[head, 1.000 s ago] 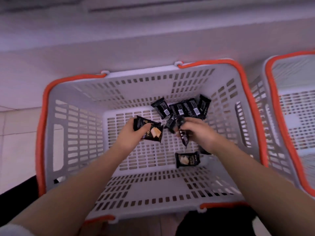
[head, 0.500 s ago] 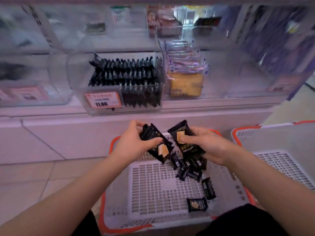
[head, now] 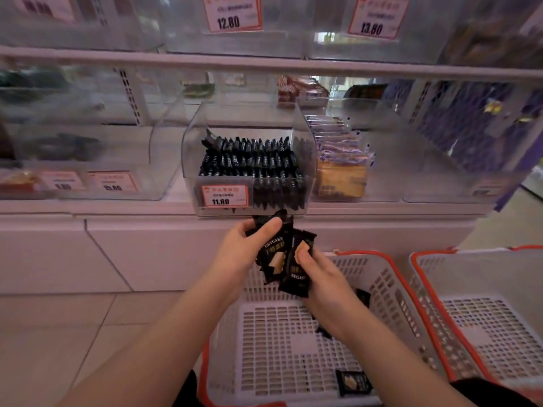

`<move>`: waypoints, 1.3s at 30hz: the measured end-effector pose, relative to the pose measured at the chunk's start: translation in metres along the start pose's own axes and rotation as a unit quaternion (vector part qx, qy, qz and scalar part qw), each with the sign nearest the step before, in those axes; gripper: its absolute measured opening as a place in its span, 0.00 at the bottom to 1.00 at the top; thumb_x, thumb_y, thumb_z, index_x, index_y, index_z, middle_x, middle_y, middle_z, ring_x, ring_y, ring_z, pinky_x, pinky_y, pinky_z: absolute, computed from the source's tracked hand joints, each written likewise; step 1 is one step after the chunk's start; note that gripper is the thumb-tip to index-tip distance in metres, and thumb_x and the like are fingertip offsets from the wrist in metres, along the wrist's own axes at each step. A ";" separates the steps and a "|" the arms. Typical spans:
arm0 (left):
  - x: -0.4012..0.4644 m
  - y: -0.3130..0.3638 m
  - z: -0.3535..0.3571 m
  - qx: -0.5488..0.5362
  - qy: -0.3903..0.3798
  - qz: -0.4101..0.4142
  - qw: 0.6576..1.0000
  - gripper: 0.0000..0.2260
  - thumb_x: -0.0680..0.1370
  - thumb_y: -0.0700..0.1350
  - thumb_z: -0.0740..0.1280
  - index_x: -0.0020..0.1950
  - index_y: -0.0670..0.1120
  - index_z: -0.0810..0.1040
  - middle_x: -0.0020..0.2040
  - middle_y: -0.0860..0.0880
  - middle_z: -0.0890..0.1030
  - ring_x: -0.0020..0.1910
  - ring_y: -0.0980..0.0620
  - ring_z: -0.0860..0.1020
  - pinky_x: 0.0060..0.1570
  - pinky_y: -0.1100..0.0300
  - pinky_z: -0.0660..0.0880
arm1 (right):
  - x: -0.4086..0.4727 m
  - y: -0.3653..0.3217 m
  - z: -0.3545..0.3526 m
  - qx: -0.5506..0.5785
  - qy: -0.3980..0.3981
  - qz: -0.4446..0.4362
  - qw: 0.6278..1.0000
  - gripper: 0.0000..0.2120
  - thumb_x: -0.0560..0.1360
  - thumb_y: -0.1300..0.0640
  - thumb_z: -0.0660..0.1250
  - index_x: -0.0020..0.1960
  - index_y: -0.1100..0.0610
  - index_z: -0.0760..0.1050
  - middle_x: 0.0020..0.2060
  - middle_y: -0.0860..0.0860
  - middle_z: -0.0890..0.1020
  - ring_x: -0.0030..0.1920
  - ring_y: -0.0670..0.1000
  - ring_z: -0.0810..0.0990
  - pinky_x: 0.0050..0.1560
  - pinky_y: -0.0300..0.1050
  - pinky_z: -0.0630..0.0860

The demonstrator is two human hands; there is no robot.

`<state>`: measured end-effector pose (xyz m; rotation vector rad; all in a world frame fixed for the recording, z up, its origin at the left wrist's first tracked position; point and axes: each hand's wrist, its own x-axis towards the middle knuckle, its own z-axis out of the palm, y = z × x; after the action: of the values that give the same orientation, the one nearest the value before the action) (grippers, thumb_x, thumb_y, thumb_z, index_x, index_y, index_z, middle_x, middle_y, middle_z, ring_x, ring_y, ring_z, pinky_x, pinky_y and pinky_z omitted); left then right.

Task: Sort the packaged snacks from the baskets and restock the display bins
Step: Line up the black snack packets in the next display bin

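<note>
left hand [head: 241, 248] bare | right hand [head: 320, 274] bare | forearms unsleeved | dark garment at bottom edge, possibly trousers

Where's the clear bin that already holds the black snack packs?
In the head view, the clear bin sits centre frame on the lower shelf, above the left hand, bearing the 11.80 price tag, with the pale wrapped packs to its right.

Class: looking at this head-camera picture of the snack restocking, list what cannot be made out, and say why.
- Packet count in left hand: overlapping.
- Packets under right hand in basket: the wrist hides them.
- Small print on 11.80 tag: too small.
- Left bins' contents: blurred.
</note>
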<state>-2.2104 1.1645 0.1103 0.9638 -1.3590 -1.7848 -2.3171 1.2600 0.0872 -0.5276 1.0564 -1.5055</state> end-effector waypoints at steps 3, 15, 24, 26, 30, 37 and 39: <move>-0.002 -0.007 0.002 0.008 -0.074 0.001 0.997 0.24 0.62 0.49 0.74 0.57 0.47 0.76 0.49 0.51 0.84 0.51 0.52 0.81 0.49 0.60 0.76 | 0.003 -0.003 -0.002 0.024 0.014 -0.008 1.000 0.23 0.72 0.47 0.62 0.65 0.54 0.72 0.56 0.53 0.82 0.57 0.51 0.81 0.52 0.45 0.76; 0.014 -0.017 -0.005 0.042 0.034 0.045 0.998 0.15 0.73 0.41 0.70 0.54 0.55 0.71 0.50 0.53 0.80 0.40 0.63 0.81 0.31 0.72 0.74 | 0.016 -0.017 -0.002 0.145 0.071 -0.087 0.983 0.21 0.68 0.59 0.68 0.60 0.50 0.73 0.50 0.52 0.81 0.43 0.49 0.84 0.37 0.45 0.80; 0.020 -0.023 0.000 0.047 0.033 0.020 0.998 0.15 0.75 0.52 0.67 0.60 0.54 0.70 0.49 0.53 0.81 0.47 0.54 0.82 0.47 0.53 0.79 | 0.034 -0.024 -0.001 0.162 0.192 -0.093 0.963 0.04 0.74 0.62 0.66 0.46 0.55 0.78 0.35 0.45 0.83 0.34 0.41 0.78 0.32 0.34 0.71; 0.023 -0.021 0.001 0.051 0.048 0.037 0.997 0.16 0.75 0.53 0.65 0.61 0.54 0.69 0.50 0.53 0.81 0.48 0.55 0.82 0.47 0.52 0.79 | 0.035 -0.020 0.003 0.181 0.180 -0.077 0.964 0.07 0.71 0.62 0.70 0.49 0.59 0.77 0.38 0.50 0.84 0.33 0.42 0.81 0.30 0.33 0.75; 0.029 -0.017 0.000 0.087 0.082 0.081 0.989 0.15 0.77 0.51 0.63 0.62 0.54 0.65 0.54 0.52 0.78 0.54 0.54 0.79 0.52 0.54 0.78 | 0.040 -0.008 0.009 0.113 0.166 -0.082 0.976 0.19 0.69 0.61 0.72 0.57 0.52 0.72 0.48 0.55 0.82 0.41 0.47 0.85 0.36 0.36 0.78; 0.032 -0.003 -0.008 0.113 0.090 0.152 0.978 0.16 0.78 0.59 0.52 0.64 0.58 0.59 0.52 0.68 0.69 0.47 0.83 0.68 0.42 0.84 0.65 | 0.052 -0.006 0.022 -0.135 0.191 -0.126 0.964 0.13 0.72 0.45 0.68 0.44 0.55 0.73 0.35 0.45 0.80 0.32 0.37 0.78 0.32 0.30 0.72; 0.035 0.003 -0.010 0.149 0.068 0.177 0.971 0.22 0.76 0.60 0.57 0.68 0.59 0.58 0.55 0.68 0.69 0.52 0.80 0.68 0.45 0.83 0.64 | 0.057 -0.007 0.026 -0.196 0.192 -0.146 0.951 0.15 0.71 0.43 0.67 0.37 0.54 0.69 0.28 0.40 0.75 0.28 0.36 0.73 0.32 0.30 0.70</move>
<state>-2.2185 1.1290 0.1060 0.9086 -1.6242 -1.2521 -2.3129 1.1969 0.0930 -0.7067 1.6604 -1.7060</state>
